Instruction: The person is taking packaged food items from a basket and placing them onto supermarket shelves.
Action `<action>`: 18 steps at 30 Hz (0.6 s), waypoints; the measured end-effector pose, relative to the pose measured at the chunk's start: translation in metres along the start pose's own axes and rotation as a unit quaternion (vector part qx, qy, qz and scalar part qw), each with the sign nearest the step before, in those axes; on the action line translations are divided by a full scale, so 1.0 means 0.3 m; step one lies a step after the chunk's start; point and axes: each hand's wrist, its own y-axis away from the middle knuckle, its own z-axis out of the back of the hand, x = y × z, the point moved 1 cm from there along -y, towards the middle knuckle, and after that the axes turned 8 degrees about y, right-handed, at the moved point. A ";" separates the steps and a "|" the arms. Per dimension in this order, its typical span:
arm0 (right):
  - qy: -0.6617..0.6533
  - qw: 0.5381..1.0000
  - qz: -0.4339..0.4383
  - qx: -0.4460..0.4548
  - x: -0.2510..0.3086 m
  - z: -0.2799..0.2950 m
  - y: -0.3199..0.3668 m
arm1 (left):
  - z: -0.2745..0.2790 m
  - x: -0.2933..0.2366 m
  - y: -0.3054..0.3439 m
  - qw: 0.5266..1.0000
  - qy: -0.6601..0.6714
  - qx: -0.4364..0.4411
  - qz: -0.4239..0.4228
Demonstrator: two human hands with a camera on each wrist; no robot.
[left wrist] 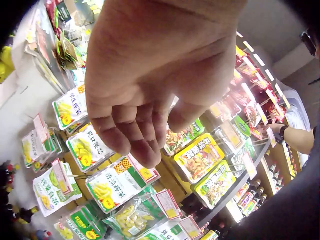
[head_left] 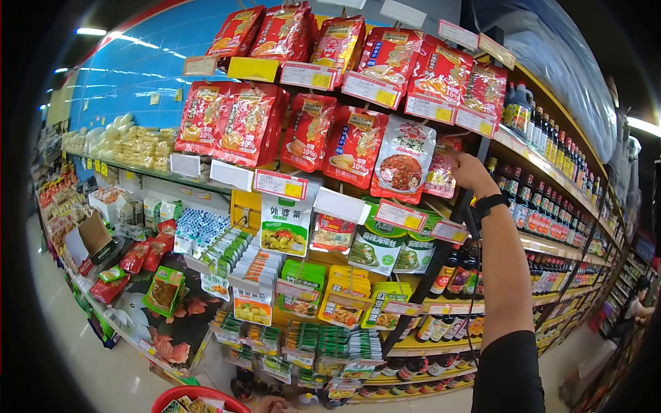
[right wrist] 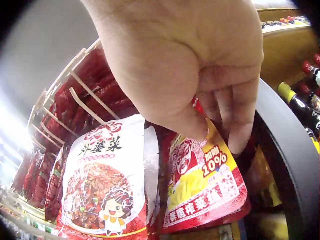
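Observation:
My right hand is raised at the right end of a row of hanging pouches. Its thumb and fingers pinch the top of a red-and-yellow mustard pickle packet, which hangs below the palm. Just left of that packet is a white-and-red pouch with a cartoon figure and a picture of chopped food; it shows in the head view too. My left hand hangs low, fingers loosely bent and holding nothing, in front of white-and-green pickle packets. In the head view, only a bit of it shows at the bottom edge.
A dark shelf post stands close to the right hand, with shelves of sauce bottles beyond. Price tags jut out on hooks. Below is a red basket holding packets. A person is at the far right.

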 end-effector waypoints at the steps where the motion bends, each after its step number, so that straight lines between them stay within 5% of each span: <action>1: 0.010 1.000 -0.016 0.016 -0.004 0.001 -0.008 | 0.011 0.023 -0.004 1.000 -0.004 -0.004 -0.002; 6: -0.040 0.997 0.053 -0.040 -0.029 -0.016 0.051 | 0.109 0.205 0.019 0.997 0.062 -0.048 0.007; 7: -0.135 0.989 0.049 0.041 -0.001 0.033 0.087 | 0.139 0.202 0.045 0.994 0.064 -0.071 0.054; 8: -0.163 0.986 0.030 0.026 0.022 0.053 0.130 | 0.196 0.340 0.072 0.993 0.078 -0.079 0.051; 9: -0.144 0.987 0.061 -0.040 -0.099 -0.017 0.091 | 0.234 0.319 0.114 0.985 -0.104 -0.107 0.084; 10: -0.193 0.978 0.080 -0.017 -0.086 0.024 0.147 | 0.284 0.388 0.151 0.957 -0.188 -0.146 0.164; 13: -0.150 0.988 0.033 0.017 -0.038 0.157 0.309 | 0.403 0.609 0.319 0.924 -0.168 -0.245 0.242; 18: -0.346 0.938 -0.025 -0.017 -0.049 0.174 0.648 | 0.496 0.711 0.534 0.872 -0.157 -0.298 0.355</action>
